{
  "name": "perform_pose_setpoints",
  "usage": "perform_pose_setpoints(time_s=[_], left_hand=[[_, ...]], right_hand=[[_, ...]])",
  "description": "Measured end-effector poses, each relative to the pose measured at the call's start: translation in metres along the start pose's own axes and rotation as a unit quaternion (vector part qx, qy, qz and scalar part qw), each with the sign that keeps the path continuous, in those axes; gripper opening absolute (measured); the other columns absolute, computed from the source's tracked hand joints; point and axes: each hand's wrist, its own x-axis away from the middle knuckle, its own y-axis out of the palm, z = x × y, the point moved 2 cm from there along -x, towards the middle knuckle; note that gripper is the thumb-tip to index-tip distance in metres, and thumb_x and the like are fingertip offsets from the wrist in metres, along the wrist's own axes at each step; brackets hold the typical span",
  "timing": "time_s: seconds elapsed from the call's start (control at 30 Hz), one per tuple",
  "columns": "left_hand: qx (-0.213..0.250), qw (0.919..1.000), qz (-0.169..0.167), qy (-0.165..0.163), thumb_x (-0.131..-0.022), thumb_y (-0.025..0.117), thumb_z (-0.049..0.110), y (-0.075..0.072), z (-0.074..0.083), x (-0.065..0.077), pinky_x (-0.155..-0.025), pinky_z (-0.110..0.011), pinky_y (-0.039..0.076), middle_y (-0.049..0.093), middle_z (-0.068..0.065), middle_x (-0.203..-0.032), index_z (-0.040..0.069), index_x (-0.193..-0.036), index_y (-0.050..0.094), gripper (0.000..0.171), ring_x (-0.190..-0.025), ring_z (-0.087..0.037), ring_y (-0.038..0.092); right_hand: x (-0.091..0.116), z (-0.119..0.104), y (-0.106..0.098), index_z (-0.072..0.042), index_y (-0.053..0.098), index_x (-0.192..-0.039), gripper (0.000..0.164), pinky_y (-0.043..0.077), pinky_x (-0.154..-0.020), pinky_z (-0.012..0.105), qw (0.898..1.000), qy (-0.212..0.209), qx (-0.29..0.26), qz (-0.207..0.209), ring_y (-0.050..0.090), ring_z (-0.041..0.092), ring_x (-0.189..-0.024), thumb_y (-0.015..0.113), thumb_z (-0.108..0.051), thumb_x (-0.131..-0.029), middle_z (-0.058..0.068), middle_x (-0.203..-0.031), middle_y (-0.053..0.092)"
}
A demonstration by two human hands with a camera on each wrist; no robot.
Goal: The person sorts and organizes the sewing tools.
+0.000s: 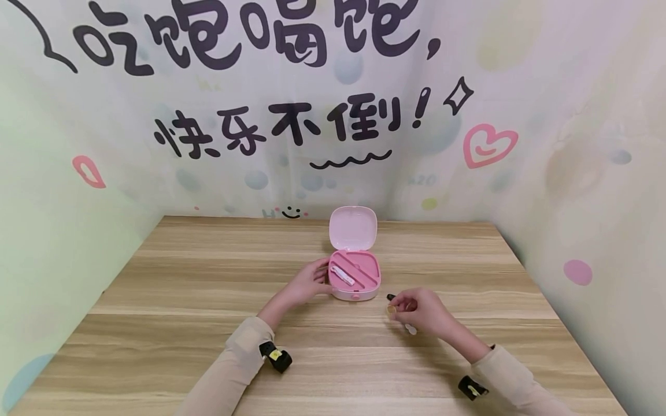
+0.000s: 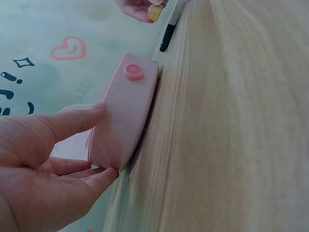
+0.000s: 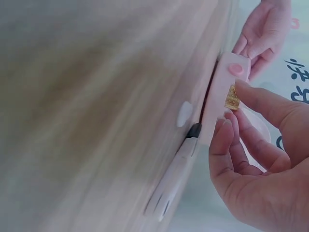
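Observation:
The pink box (image 1: 356, 294) stands on the table with its lid (image 1: 352, 227) raised. My left hand (image 1: 307, 283) holds the box by its left end, the thumb at the front edge and the fingers against the side. Inside the box a small white tool (image 1: 342, 275) lies slantwise in the left compartment. Between thumb and fingertips, my right hand (image 1: 424, 312) pinches a gold dimpled thimble ring (image 3: 232, 98) above the table, right of the box. Under that hand lies a white pen-like tool with a black end (image 3: 169, 176), partly hidden in the head view.
A small white oval piece (image 3: 184, 114) lies on the table beside the black-ended tool. The wooden table (image 1: 234, 245) meets a printed curtain (image 1: 250, 190) behind the box. Each sleeve carries a black wrist camera (image 1: 276, 356).

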Motion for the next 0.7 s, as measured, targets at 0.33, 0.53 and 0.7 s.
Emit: perform_pose_setpoints(time_s=[0.33, 0.53, 0.7], left_hand=[[-0.006, 1.0, 0.001, 0.0, -0.091, 0.073, -0.008, 0.0, 0.0, -0.002, -0.126, -0.053, 0.036, 0.035, -0.032, -0.165, -0.011, -0.159, 0.033, 0.079, -0.152, -0.048, 0.037], [-0.004, 1.0, -0.001, -0.002, -0.091, 0.072, -0.009, -0.001, -0.001, -0.002, -0.126, -0.053, 0.035, 0.034, -0.032, -0.165, -0.012, -0.159, 0.032, 0.078, -0.152, -0.047, 0.037], [-0.01, 1.0, 0.0, 0.0, -0.092, 0.072, -0.009, -0.001, -0.001, -0.002, -0.126, -0.053, 0.036, 0.035, -0.032, -0.165, -0.011, -0.159, 0.033, 0.078, -0.152, -0.047, 0.037]], right_hand=[[-0.013, -0.008, 0.001, 0.002, 0.078, -0.096, 0.01, 0.048, -0.056, 0.017, 1.0, -0.011, -0.014, 0.023, 0.056, 0.004, -0.067, 0.081, -0.003, -0.088, 0.0, -0.077, 0.067], [-0.022, -0.015, 0.004, 0.005, 0.077, -0.099, 0.013, 0.048, -0.058, 0.017, 0.999, -0.01, -0.008, 0.037, 0.056, 0.006, -0.068, 0.08, -0.001, -0.088, 0.001, -0.077, 0.067], [-0.03, -0.021, 0.006, 0.007, 0.078, -0.1, 0.017, 0.048, -0.057, 0.017, 0.999, -0.012, -0.005, 0.047, 0.057, 0.008, -0.068, 0.082, -0.002, -0.087, 0.002, -0.077, 0.068]])
